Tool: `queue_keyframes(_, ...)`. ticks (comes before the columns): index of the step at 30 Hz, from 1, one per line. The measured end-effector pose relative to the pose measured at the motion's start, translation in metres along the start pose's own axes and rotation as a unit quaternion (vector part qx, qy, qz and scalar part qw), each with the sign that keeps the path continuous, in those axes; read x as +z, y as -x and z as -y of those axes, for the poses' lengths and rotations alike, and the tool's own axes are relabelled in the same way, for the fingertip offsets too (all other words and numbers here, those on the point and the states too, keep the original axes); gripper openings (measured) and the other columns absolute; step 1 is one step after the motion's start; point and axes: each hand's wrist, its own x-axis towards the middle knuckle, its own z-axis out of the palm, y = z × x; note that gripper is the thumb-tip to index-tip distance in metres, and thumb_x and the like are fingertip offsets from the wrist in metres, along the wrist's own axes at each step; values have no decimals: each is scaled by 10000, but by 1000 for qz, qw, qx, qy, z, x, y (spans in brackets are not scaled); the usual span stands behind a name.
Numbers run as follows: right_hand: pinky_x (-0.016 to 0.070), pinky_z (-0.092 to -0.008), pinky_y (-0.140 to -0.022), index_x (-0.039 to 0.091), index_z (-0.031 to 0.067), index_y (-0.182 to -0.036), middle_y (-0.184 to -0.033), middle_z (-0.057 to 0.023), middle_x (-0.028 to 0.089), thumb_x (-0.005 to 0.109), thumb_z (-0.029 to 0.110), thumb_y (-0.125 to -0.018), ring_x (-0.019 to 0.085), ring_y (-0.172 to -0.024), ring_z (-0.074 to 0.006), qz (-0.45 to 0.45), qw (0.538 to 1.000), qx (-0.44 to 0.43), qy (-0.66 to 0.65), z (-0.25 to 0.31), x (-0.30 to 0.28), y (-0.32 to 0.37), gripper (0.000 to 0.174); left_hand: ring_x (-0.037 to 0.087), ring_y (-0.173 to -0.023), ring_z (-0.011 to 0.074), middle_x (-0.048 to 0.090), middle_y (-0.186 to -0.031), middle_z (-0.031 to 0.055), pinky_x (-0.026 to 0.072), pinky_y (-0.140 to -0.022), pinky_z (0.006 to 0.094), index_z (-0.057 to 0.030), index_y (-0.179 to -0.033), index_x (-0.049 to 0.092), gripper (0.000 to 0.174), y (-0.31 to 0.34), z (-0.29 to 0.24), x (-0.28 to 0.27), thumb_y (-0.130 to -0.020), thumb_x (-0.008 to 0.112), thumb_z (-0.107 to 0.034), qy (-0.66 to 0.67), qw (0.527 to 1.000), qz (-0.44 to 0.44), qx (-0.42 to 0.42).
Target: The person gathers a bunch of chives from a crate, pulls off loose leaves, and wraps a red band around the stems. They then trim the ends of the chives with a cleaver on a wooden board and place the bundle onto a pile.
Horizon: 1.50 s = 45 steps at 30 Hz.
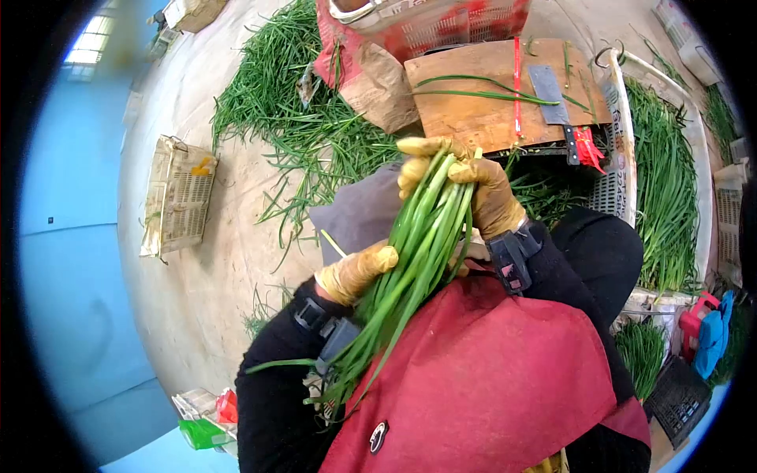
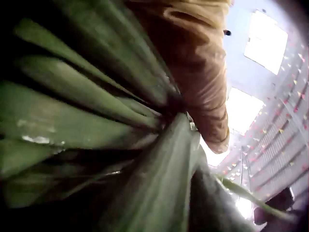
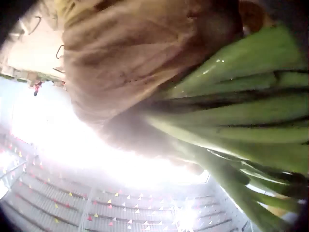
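A bunch of garlic chives [image 1: 422,240] lies slanted across the person's lap, pale stem ends up and leaf tips down toward the left sleeve. The gloved left hand [image 1: 355,273] grips its lower part, thumb across the leaves. Near the stem ends, the gloved right hand [image 1: 493,197] holds the bunch, with fingers showing on its far side. In the left wrist view, the broad leaves [image 2: 82,111] fan out beside the tan glove. The right wrist view shows the right glove [image 3: 140,58] closed around the stalks [image 3: 241,106].
Ahead stands a wooden board [image 1: 465,118] with a cleaver [image 1: 548,94] and loose chives on it. A white crate [image 1: 623,150] of chives is at the right. A large chive pile [image 1: 272,79] covers the floor at upper left, beyond a small crate [image 1: 177,197].
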Motion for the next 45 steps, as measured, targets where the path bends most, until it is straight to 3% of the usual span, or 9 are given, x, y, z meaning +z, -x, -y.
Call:
queue_keyframes(3, 472, -343, -951, 499, 32, -1322, -1174, -119, 612, 610, 297, -890, 593, -1074, -204, -121, 991, 32, 54, 5, -11, 19, 519, 568, -1118, 239, 565, -1258, 158, 440, -978, 341, 3, -1379, 420, 834, -5, 2, 2, -786, 675, -526, 39, 999, 26, -2)
queue_keyframes(6, 439, -208, -482, 575, 60, -1194, -895, -28, 626, 611, 410, -899, 555, -583, -91, -204, 965, 118, 118, 11, -26, 37, 459, 631, -955, 214, 626, -1122, 152, 495, -877, 327, 9, -1310, 484, 739, 2, -10, -3, -805, 655, -502, -7, 998, -58, 2)
queue_keyframes(9, 270, -200, -346, 603, 86, -1078, -753, 20, 553, 620, 489, -880, 400, -425, -55, -238, 946, 162, 150, 7, -20, 38, 449, 629, -930, 199, 634, -1106, 143, 501, -862, 321, 6, -1286, 500, 643, 1, -18, -5, -835, 632, -433, -41, 996, -82, 0)
queue_keyframes(12, 277, -205, -343, 604, 90, -1004, -713, 20, 523, 630, 520, -860, 403, -421, -60, -241, 929, 198, 200, 6, -11, 31, 454, 619, -897, 158, 636, -1074, 92, 500, -824, 283, -7, -1267, 509, 507, -4, -28, 1, -869, 615, -303, -110, 987, -116, -10)
queue_keyframes(22, 468, -241, -613, 600, 58, -1127, -909, -27, 618, 654, 136, -794, 569, -726, -101, -105, 952, 164, 234, 7, -24, 43, 347, 644, -817, 132, 671, -1019, 77, 525, -731, 266, 1, -1176, 590, 403, -7, -14, -3, -883, 593, -277, -36, 977, -207, -37)
queue_keyframes(25, 501, -317, -865, 462, -1, -1311, -1178, -85, 590, 650, 10, -758, 596, -1037, -183, -86, 986, 108, 93, 3, -10, 49, 584, 655, -910, 178, 666, -1087, 102, 534, -795, 291, 5, -1206, 581, 467, -6, -4, -6, -870, 606, -318, 69, 979, -189, -24)
queue_keyframes(32, 469, -316, -900, 407, 47, -1367, -1184, -72, 571, 697, 57, -744, 577, -1027, -200, -140, 979, 62, 137, -4, -10, 60, 687, 632, -1026, 274, 577, -1255, 192, 545, -836, 358, -28, -1363, 448, 845, -18, 18, 16, -761, 637, -589, 111, 990, -84, -35)
queue_keyframes(38, 432, -395, -952, 509, 85, -1278, -1127, -130, 595, 702, 80, -702, 551, -1050, -331, -208, 644, -184, 713, -2, -9, 64, 607, 634, -1027, 268, 560, -1267, 217, 563, -818, 338, -4, -1397, 399, 927, -19, 29, 17, -740, 663, -602, 127, 987, -94, 22)
queue_keyframes(45, 505, -363, -724, 637, 80, -1066, -897, -109, 634, 644, -8, -734, 620, -798, -288, -195, 663, -180, 700, -12, -21, 70, 343, 650, -938, 216, 592, -1206, 161, 529, -785, 273, -21, -1334, 455, 706, -20, 23, 27, -742, 725, -295, 84, 991, -100, 17)
